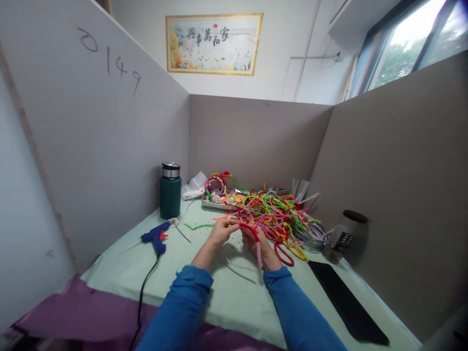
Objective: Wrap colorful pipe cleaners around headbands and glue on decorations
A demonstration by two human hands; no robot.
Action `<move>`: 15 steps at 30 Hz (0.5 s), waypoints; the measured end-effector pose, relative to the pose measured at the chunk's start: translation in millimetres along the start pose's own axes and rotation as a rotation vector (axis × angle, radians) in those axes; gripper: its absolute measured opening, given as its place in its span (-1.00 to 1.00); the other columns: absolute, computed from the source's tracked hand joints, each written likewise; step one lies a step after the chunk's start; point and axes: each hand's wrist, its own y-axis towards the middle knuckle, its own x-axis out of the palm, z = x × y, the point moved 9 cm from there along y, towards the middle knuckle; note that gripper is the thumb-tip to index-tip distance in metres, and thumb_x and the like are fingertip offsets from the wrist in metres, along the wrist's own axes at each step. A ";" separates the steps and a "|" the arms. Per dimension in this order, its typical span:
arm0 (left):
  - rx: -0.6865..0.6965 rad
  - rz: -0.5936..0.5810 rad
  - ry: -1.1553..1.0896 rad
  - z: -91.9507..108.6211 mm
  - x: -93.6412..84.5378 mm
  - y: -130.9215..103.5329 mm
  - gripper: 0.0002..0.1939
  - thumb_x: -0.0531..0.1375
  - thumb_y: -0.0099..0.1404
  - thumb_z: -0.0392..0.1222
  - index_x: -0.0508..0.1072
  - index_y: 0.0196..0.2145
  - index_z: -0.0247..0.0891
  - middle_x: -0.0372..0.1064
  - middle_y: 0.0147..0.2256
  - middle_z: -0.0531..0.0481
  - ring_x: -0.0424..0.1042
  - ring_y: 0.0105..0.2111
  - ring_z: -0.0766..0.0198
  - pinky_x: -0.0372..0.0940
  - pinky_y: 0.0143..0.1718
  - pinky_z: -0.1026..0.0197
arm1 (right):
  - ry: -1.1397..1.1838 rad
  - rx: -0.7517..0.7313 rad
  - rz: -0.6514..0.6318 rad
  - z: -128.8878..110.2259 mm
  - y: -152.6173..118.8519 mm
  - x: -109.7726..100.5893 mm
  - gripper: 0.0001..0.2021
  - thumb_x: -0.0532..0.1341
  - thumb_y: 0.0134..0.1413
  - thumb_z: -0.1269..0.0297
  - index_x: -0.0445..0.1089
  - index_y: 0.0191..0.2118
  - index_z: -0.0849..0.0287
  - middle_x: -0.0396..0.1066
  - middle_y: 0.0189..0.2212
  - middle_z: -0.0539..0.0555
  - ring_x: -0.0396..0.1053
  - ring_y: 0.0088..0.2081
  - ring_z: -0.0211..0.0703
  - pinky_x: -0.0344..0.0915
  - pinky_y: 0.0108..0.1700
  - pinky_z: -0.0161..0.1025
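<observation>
Over the middle of the table, my left hand (pixel 221 233) pinches one end of a curved band (pixel 251 229) with its fingertips. Fuzzy red covers the band, which looks like pipe cleaner and turns pale pink along its hanging end. My right hand (pixel 266 251) is closed around the same band from below, its fingers partly hidden behind it. Just beyond both hands lies a tangled heap of colourful pipe cleaners (pixel 272 204). Thin grey wires (pixel 241 277) rest on the cloth between my forearms.
At left are a blue glue gun (pixel 156 237) with a black cord and a dark green bottle (pixel 170 192). A metal tray (pixel 215 205) of small decorations stands at the back. Red-handled scissors (pixel 284 255), a black slab (pixel 347 300) and a tilted jar (pixel 345 236) are on the right. Grey partitions surround the table.
</observation>
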 end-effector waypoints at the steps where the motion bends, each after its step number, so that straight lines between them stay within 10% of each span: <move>1: -0.016 0.005 -0.020 -1.0 -1.0 -0.2 -0.56 0.39 -0.12 0.03 0.54 -0.36 -0.37 0.11 -0.73 0.20 -0.06 -0.71 0.52 -0.19 -0.64 0.33 | -0.003 -0.002 0.021 0.4 0.6 -1.2 -0.66 0.33 -0.24 -0.05 0.44 -0.42 0.13 0.26 -0.65 -0.04 0.15 -0.58 -0.27 0.06 -0.51 -0.29; 10: -0.165 -0.027 -0.214 -13.8 0.6 -3.3 -0.56 0.39 -0.09 0.03 0.45 -0.34 -0.33 -0.09 -0.74 0.29 -0.18 -0.75 0.55 -0.34 -0.66 0.31 | -0.282 -0.159 0.133 -22.7 -8.0 0.5 -0.70 0.36 -0.24 0.01 0.45 -0.53 0.17 0.17 -0.69 -0.06 0.03 -0.60 -0.31 -0.02 -0.53 -0.28; 15: -0.241 -0.032 -0.280 -19.1 1.3 -5.5 -0.63 0.39 -0.05 -0.08 0.41 -0.33 -0.32 0.12 -0.63 0.21 -0.16 -0.73 0.57 -0.35 -0.68 0.34 | -0.326 -0.180 0.212 -24.0 -8.0 -5.0 -0.67 0.33 -0.24 -0.02 0.50 -0.42 0.15 0.13 -0.71 -0.09 0.01 -0.61 -0.29 -0.04 -0.55 -0.29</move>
